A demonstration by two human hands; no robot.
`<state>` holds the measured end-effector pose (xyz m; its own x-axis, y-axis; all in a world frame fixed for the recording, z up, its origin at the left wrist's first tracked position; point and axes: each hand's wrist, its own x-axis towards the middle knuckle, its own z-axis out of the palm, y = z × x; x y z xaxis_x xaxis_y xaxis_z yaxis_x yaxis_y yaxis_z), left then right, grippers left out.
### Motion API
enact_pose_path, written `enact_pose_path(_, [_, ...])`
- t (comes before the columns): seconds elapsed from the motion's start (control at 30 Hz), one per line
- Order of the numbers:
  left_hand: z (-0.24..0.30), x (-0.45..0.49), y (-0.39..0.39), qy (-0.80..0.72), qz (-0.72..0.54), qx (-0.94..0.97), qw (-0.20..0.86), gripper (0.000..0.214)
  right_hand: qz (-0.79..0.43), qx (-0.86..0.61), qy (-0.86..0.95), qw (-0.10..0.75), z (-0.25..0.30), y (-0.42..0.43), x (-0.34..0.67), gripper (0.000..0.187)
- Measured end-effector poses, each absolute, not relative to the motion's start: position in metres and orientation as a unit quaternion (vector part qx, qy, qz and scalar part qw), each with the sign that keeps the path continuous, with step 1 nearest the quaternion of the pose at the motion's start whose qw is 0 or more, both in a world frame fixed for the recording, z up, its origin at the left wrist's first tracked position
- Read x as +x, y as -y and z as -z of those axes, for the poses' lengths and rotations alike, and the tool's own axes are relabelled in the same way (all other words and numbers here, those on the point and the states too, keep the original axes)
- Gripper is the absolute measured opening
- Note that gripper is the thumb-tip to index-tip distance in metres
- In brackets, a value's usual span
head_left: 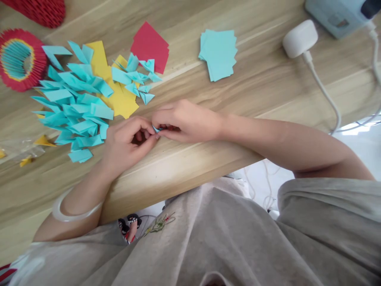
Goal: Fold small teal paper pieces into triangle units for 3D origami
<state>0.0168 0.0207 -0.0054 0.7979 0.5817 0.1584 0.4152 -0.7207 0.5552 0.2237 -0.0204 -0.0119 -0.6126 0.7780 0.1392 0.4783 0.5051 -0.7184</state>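
Note:
My left hand point(126, 143) and my right hand point(184, 121) meet at the near edge of the wooden table point(262, 87). Both pinch one small light-blue folded paper piece point(156, 128), of which only a corner shows between the fingertips. A pale bangle point(71, 210) sits on my left wrist. Just left of my left hand lies a heap of folded light-blue paper pieces point(74, 107).
Yellow sheets point(119, 99) and a red sheet point(150, 47) lie behind the heap. A stack of light-blue squares point(218, 53) sits at the back middle. A red and blue ring of folded pieces point(20, 59) is far left. A white charger point(300, 38) with cable lies right.

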Motion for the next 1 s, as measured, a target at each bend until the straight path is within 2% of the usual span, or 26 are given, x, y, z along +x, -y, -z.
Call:
enact_pose_path(0.27, [0.005, 0.0168, -0.0205, -0.272, -0.167, 0.912, 0.259, 0.011, -0.313, -0.38, 0.841, 0.224, 0.0151, 0.0213, 0.2226, 0.012])
enact_pose_path(0.47, [0.0038, 0.0177, -0.0205, -0.281, -0.16, 0.91, 0.26, 0.012, -0.295, -0.36, 0.846, 0.26, 0.0173, 0.0214, 0.224, 0.016])
enact_pose_path(0.8, [0.0049, 0.0171, -0.0205, -0.281, -0.164, 0.907, 0.267, 0.011, -0.325, -0.382, 0.827, 0.252, 0.0153, 0.021, 0.2227, 0.01])
enact_pose_path(1.0, [0.0043, 0.0168, -0.0201, -0.28, -0.159, 0.91, 0.262, 0.011, -0.321, -0.385, 0.839, 0.212, 0.0119, 0.0211, 0.2231, 0.013])
